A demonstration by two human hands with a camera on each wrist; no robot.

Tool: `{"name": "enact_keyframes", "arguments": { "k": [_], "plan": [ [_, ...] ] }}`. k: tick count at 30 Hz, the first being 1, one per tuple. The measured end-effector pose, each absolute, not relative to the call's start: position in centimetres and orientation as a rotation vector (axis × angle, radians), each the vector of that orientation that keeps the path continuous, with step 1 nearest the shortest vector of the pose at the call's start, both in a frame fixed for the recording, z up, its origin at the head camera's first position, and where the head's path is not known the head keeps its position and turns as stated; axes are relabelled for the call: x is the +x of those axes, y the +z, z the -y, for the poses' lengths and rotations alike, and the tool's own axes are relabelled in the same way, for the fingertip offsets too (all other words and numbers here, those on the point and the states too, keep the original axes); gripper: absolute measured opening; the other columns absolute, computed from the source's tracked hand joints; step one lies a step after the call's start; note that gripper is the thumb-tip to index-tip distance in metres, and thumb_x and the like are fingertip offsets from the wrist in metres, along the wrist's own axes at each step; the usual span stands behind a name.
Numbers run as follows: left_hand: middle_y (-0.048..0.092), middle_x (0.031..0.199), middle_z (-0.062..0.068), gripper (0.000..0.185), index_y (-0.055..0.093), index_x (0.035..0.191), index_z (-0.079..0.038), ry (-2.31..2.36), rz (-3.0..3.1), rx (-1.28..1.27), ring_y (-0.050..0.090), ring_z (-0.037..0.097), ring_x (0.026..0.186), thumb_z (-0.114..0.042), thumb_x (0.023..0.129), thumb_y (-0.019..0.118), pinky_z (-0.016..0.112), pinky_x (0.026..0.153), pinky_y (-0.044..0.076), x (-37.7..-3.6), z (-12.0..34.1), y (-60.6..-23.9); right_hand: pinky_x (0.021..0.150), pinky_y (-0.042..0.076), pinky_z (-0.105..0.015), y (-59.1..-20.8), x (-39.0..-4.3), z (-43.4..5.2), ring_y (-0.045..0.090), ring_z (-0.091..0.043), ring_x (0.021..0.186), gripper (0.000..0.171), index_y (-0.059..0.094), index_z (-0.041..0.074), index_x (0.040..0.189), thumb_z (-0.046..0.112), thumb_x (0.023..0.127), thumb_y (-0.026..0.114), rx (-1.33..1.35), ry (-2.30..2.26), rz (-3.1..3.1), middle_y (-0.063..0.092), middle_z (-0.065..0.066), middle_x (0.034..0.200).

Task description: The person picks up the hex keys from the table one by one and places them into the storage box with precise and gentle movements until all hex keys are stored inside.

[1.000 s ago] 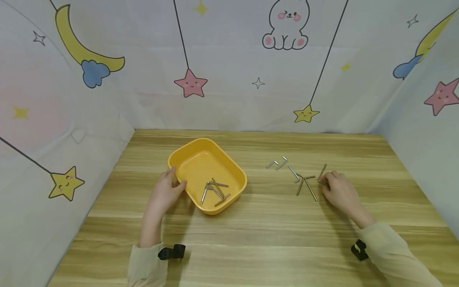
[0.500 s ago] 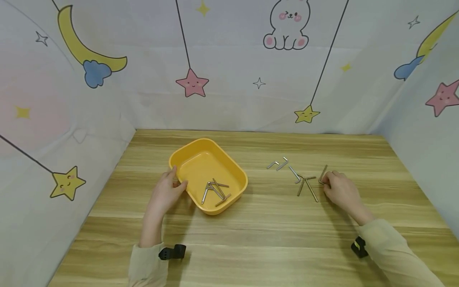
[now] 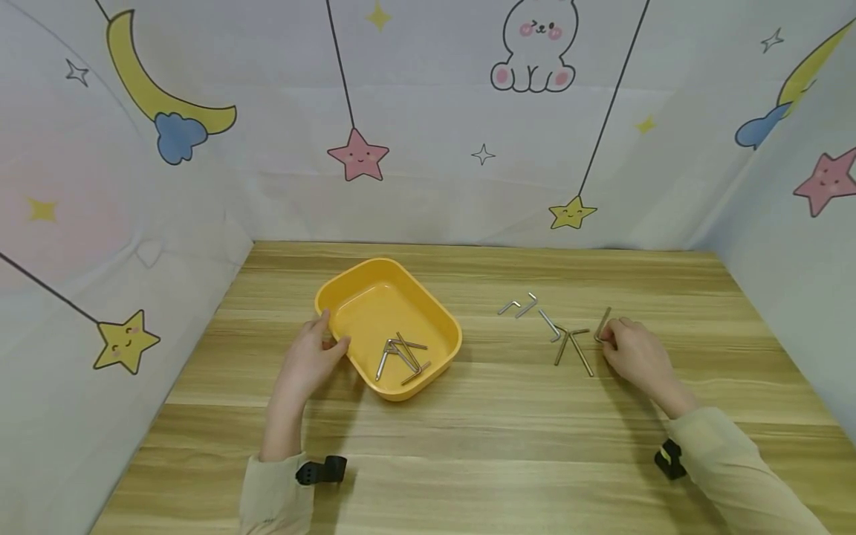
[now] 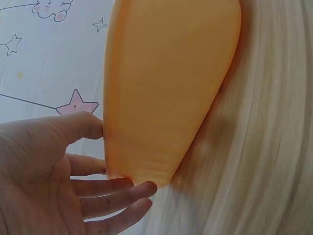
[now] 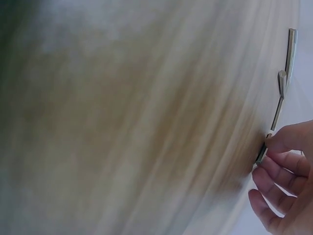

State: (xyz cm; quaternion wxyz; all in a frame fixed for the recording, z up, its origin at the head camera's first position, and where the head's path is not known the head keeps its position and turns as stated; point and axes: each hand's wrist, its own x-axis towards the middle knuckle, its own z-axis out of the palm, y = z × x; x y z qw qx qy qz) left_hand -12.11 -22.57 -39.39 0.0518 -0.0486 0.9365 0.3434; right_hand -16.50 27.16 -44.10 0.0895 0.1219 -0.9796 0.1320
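Little has moved since the earlier frames: left hand (image 3: 309, 362) rests with loosely spread fingers against the yellow tray (image 3: 348, 293), which holds several hex keys (image 3: 401, 355). Loose keys (image 3: 568, 343) lie on the bench (image 3: 508, 431). Right hand (image 3: 635, 355) pinches the rightmost hex key (image 3: 602, 325); a firm grip near its bend seems best.
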Motion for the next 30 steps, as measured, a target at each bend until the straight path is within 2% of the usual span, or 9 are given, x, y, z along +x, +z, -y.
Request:
{"name": "enact_keyframes", "arguments": {
  "k": [14,30],
  "plan": [
    [0.031,0.151,0.027,0.072,0.019,0.152,0.000,1.049,-2.848,-0.149,0.056,0.039,0.118,-0.033,0.097,0.051,0.053,0.098,0.045,-12.24,22.50,-39.26,0.059,0.049,-0.040,-44.41,-17.14,-27.27,0.057,-0.024,0.068,0.006,0.063,-0.004,0.087,0.000,0.083,0.060,0.404,0.389,2.928,0.060,-0.015,0.079],
    [0.031,0.151,0.027,0.072,0.018,0.152,0.000,1.056,-2.841,-0.151,0.055,0.038,0.118,-0.032,0.097,0.051,0.053,0.098,0.045,-12.12,22.58,-39.38,0.061,0.051,-0.037,-44.16,-16.70,-26.97,0.062,-0.026,0.073,0.007,0.061,-0.003,0.089,0.001,0.084,0.059,0.348,0.559,2.911,0.064,-0.017,0.082]
  ]
}}
